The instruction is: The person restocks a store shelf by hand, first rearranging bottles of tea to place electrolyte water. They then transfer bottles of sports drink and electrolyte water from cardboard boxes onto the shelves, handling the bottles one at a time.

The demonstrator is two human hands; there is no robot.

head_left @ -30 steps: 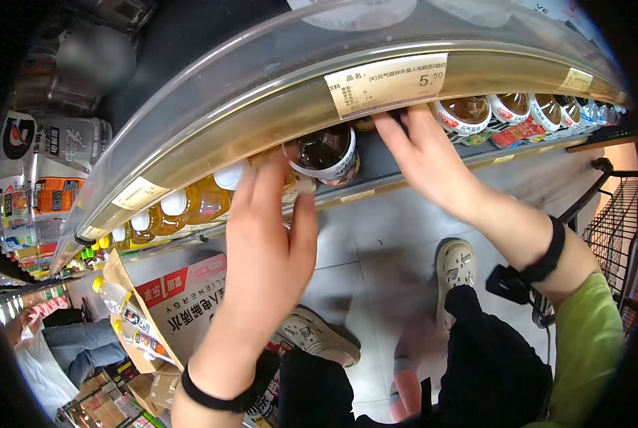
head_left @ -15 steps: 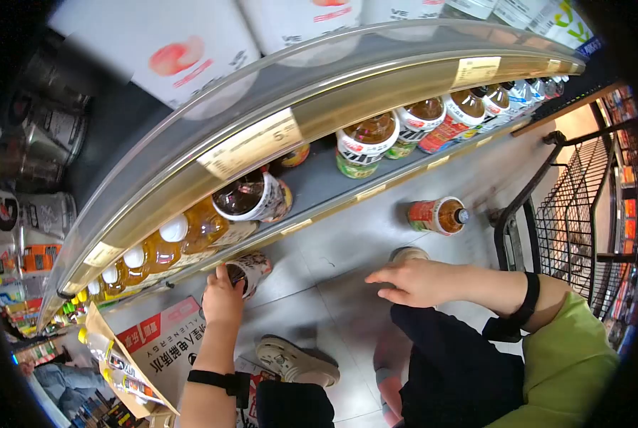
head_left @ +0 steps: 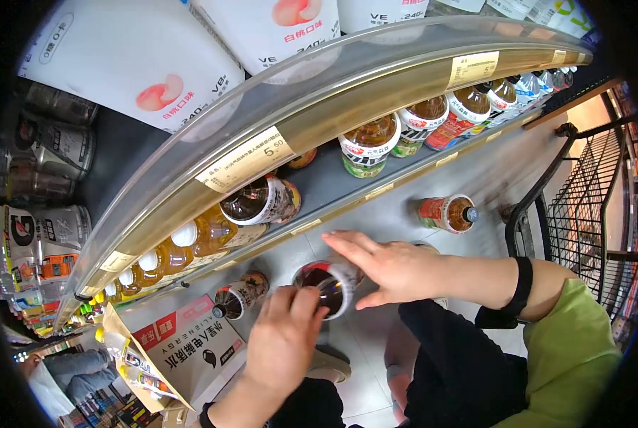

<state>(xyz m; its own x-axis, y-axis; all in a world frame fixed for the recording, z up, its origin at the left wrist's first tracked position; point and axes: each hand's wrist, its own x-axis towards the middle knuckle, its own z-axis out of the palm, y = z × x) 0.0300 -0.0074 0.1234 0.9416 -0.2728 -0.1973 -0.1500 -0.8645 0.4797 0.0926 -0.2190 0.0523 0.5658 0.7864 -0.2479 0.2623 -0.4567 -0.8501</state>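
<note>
My left hand (head_left: pixel 283 328) is closed around the top of a dark drink bottle (head_left: pixel 340 289) with a white band, its fingers curled at the neck. My right hand (head_left: pixel 383 267) is beside the same bottle, fingers spread; whether it touches the bottle is unclear. Another dark bottle (head_left: pixel 246 291) stands on the floor to the left, near the lower shelf. A red-labelled bottle (head_left: pixel 447 214) stands on the floor beyond my right hand. On the shelf, a dark bottle (head_left: pixel 262 201) is among yellow bottles (head_left: pixel 208 234) with white caps.
The curved clear shelf edge (head_left: pixel 376 68) arches above my hands. Green-labelled bottles (head_left: pixel 370 146) stand along the lower shelf. A black cart (head_left: pixel 583 192) is at the right. An opened carton (head_left: pixel 190 349) lies lower left, and a person's legs (head_left: pixel 83 371) show beyond it.
My left hand has moved right, away from the left floor bottle, and is now on a dark bottle between my hands. My right hand has shifted slightly left and up. The view has moved slightly.
</note>
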